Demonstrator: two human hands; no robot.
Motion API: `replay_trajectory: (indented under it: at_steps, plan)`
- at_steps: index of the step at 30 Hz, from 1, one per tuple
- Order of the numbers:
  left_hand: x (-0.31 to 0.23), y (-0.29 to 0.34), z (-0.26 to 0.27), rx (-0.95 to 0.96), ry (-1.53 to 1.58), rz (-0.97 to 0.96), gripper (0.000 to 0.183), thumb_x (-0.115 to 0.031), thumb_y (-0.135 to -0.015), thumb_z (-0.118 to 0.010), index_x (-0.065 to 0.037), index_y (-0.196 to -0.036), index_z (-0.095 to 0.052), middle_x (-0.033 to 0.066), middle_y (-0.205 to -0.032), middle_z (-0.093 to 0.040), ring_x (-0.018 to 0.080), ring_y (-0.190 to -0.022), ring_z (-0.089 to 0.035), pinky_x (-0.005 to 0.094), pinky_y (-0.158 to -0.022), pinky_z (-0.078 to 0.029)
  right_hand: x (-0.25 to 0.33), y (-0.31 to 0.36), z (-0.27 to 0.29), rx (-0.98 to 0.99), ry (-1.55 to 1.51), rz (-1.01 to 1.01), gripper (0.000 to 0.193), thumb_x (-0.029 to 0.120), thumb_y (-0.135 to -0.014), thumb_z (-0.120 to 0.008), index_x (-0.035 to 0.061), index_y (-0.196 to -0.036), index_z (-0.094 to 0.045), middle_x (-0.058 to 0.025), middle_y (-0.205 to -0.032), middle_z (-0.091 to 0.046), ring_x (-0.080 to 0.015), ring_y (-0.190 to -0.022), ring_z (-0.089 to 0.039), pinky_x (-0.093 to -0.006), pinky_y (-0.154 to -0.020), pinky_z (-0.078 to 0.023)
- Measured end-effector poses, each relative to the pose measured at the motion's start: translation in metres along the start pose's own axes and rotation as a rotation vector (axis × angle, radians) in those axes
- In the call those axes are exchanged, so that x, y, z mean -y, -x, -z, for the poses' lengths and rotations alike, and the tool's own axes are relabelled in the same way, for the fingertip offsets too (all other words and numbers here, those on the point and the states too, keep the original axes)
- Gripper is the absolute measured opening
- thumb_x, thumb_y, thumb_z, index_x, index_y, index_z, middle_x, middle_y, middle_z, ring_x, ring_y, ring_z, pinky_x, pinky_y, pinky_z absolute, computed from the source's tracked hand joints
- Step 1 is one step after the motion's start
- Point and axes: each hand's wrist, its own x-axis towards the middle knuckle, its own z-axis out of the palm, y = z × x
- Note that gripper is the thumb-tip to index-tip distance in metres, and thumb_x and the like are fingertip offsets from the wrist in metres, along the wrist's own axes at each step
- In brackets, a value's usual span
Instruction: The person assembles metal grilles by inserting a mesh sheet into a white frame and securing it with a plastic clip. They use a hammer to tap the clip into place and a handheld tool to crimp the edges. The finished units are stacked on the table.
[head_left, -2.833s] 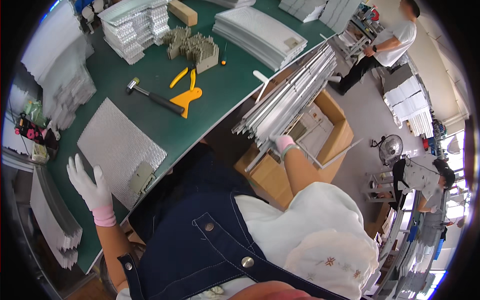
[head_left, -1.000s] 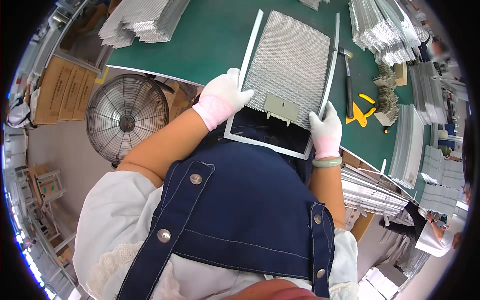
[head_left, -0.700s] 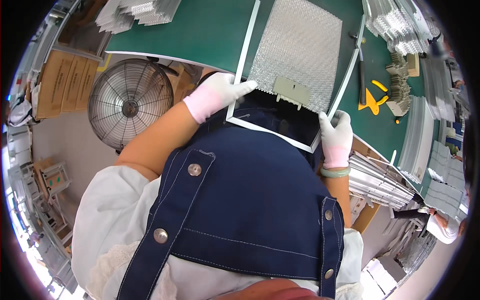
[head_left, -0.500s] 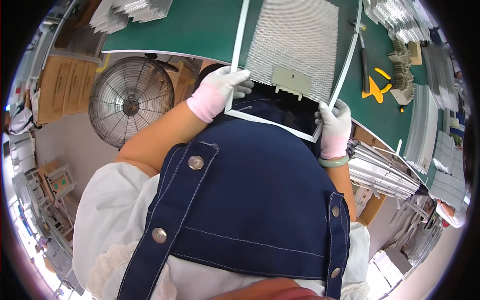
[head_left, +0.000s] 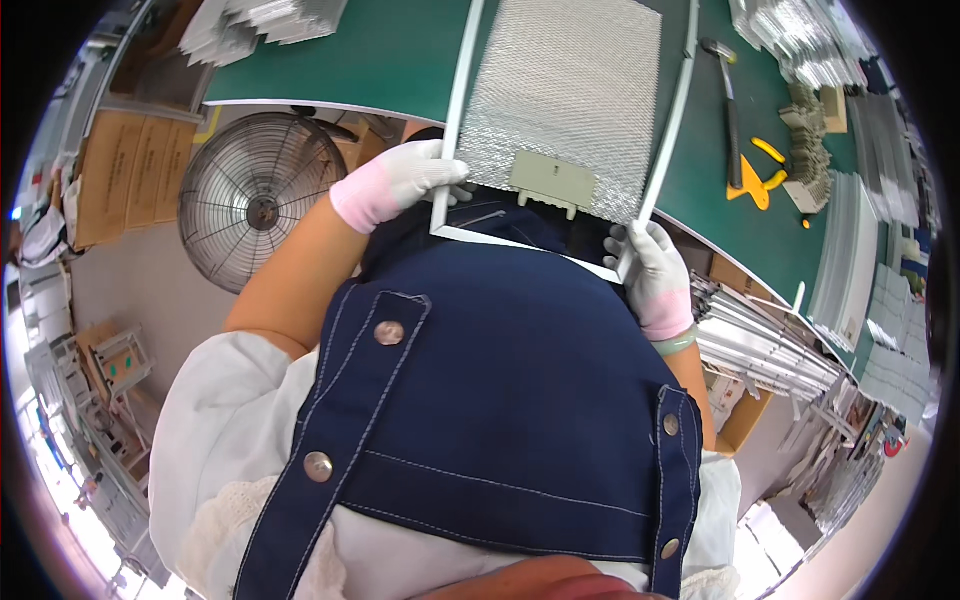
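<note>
A thin white rectangular frame (head_left: 458, 110) lies partly on the green table, its near end against my apron. My left hand (head_left: 405, 182), in a white and pink glove, is closed on the frame's left side near the corner. At the near right corner, my gloved right hand (head_left: 650, 268) grips the other side, fingers partly hidden beneath it. Inside the frame's outline lies a silver mesh panel (head_left: 565, 90), apart from the side bars. A grey-green plastic tab piece (head_left: 552, 180) sits at the mesh's near edge. The frame's far end is out of view.
On the right of the green table (head_left: 400, 50) lie a hammer (head_left: 733, 120), yellow-handled pliers (head_left: 768, 150) and an orange pointed tool (head_left: 748, 185). Beyond them are stacked grey plastic pieces (head_left: 808, 150) and metal strips. A floor fan (head_left: 262, 213) stands at left.
Both hands have shifted left with the frame, and the mesh panel with its plastic tab piece has moved left too. My right hand has also come slightly nearer to me.
</note>
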Motion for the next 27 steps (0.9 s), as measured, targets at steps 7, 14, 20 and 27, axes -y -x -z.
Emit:
replay_trajectory:
  at_steps: [7, 14, 20, 27]
  plan:
    - [0.010, 0.002, -0.011, -0.103, 0.100, 0.002, 0.033, -0.025, -0.097, -0.059, 0.001, -0.116, -0.056, 0.0095, -0.107, -0.061, 0.0196, -0.098, -0.065, 0.0303, -0.087, -0.053, -0.003, -0.005, 0.004, -0.073, 0.057, 0.005, 0.026, 0.017, -0.092, -0.066, -0.0041, -0.105, -0.060, -0.0103, -0.090, -0.067, -0.0172, -0.079, -0.065, -0.0282, -0.071, -0.053]
    - [0.008, -0.001, 0.003, 0.014, 0.027, 0.030, 0.042, -0.025, -0.097, -0.053, 0.000, -0.131, -0.051, 0.0117, -0.122, -0.059, 0.0218, -0.106, -0.062, 0.0339, -0.093, -0.050, 0.000, -0.009, 0.004, 0.029, 0.047, -0.021, 0.028, 0.017, -0.092, -0.065, -0.0034, -0.110, -0.058, -0.0117, -0.095, -0.065, -0.0192, -0.087, -0.065, -0.0306, -0.076, -0.053]
    - [0.007, 0.005, -0.012, -0.084, 0.053, 0.005, 0.045, -0.021, -0.095, -0.053, 0.001, -0.134, -0.047, 0.0101, -0.125, -0.057, 0.0195, -0.113, -0.057, 0.0365, -0.098, -0.046, -0.002, -0.007, 0.002, 0.169, 0.116, -0.005, 0.035, 0.022, -0.098, -0.054, -0.0017, -0.124, -0.049, -0.0106, -0.112, -0.059, -0.0221, -0.100, -0.062, -0.0365, -0.088, -0.051]
    - [0.010, -0.001, -0.042, -0.279, 0.332, -0.081, 0.046, -0.026, -0.103, -0.047, -0.001, -0.141, -0.040, 0.0083, -0.136, -0.050, 0.0195, -0.125, -0.047, 0.0447, -0.109, -0.035, -0.007, -0.008, -0.011, 0.124, -0.055, 0.031, 0.033, 0.020, -0.099, -0.052, -0.0006, -0.124, -0.046, -0.0088, -0.111, -0.057, -0.0240, -0.101, -0.061, -0.0404, -0.090, -0.050]
